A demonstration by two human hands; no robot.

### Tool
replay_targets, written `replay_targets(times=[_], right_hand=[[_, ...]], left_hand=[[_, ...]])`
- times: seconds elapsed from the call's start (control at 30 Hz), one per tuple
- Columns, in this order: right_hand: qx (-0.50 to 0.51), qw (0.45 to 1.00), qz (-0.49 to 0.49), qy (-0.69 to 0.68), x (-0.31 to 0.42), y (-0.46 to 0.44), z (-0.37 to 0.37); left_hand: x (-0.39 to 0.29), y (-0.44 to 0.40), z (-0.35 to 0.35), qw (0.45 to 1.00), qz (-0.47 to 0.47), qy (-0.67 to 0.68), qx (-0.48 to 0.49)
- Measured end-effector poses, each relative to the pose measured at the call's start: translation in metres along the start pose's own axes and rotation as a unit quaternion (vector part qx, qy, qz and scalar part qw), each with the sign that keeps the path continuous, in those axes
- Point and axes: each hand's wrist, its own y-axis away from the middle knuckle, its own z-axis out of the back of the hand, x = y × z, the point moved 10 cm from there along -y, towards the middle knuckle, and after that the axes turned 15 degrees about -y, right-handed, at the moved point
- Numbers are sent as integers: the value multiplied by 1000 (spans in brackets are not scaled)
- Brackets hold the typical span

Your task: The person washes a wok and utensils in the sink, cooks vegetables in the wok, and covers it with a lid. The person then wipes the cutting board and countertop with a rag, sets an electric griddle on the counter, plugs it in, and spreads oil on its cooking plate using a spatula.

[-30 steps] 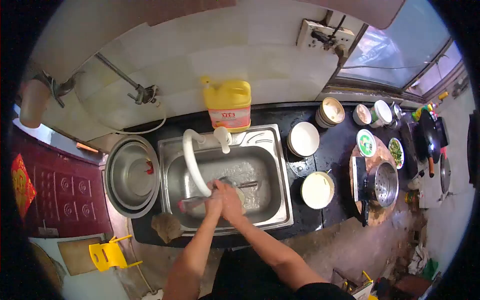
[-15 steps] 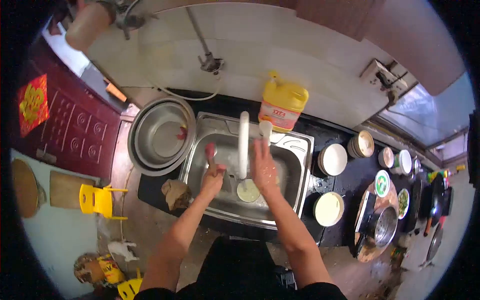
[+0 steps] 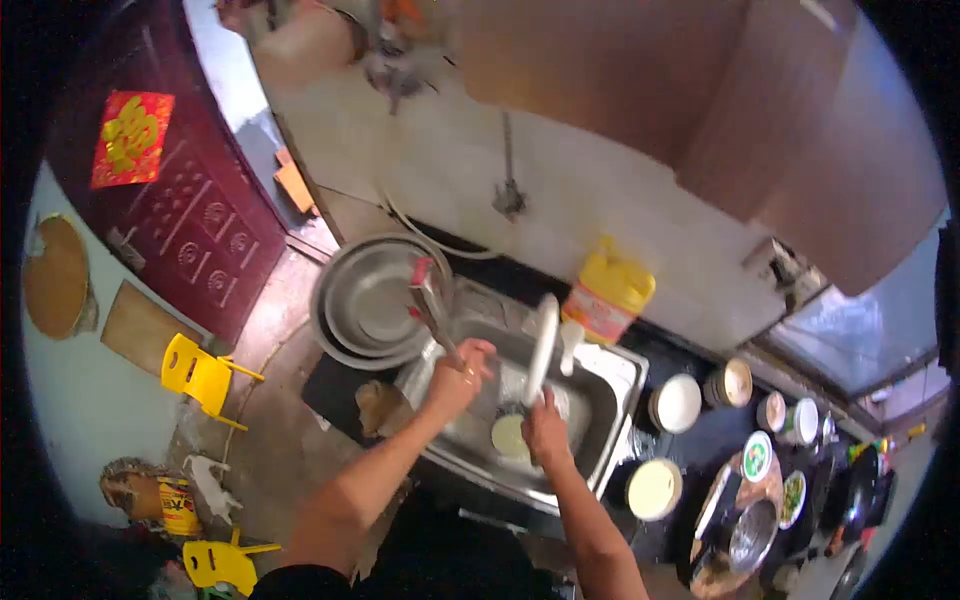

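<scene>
My left hand (image 3: pixel 458 382) is wrapped round a long, blurred tool with a red end (image 3: pixel 432 300), raised over the sink's left side, its tip in front of the metal basins (image 3: pixel 345 335). Just below the end of the white faucet spout (image 3: pixel 543 345), my right hand (image 3: pixel 547 435) has its fingers closed; what they hold, if anything, is too small to name. Between the hands, a pale green round item (image 3: pixel 510 436) lies in the steel sink (image 3: pixel 480 440).
Behind the sink stands a yellow jug (image 3: pixel 612 290). Bowls (image 3: pixel 676 403), a pale-filled pot (image 3: pixel 653 490) and a steamer pot (image 3: pixel 752 535) are to the right. A brown crumpled item (image 3: pixel 382 408) lies at the sink's left corner. Yellow chairs (image 3: pixel 200 378) stand at left.
The view has turned left. My hands, together over the sink at first, have parted. My left hand has raised the red-ended tool; my right fingers, spread half a second ago, are closed.
</scene>
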Motion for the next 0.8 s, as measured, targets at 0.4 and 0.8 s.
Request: replay_targets(times=[0.4,0.8], right_hand=[[239,966,54,80,-39,-5,-138],[151,975,-90,139,115,4,-78]], left_hand=[[-62,-10,200,968,-97,-95,-210],[-258,-148,353,912,-157,-136,-354]])
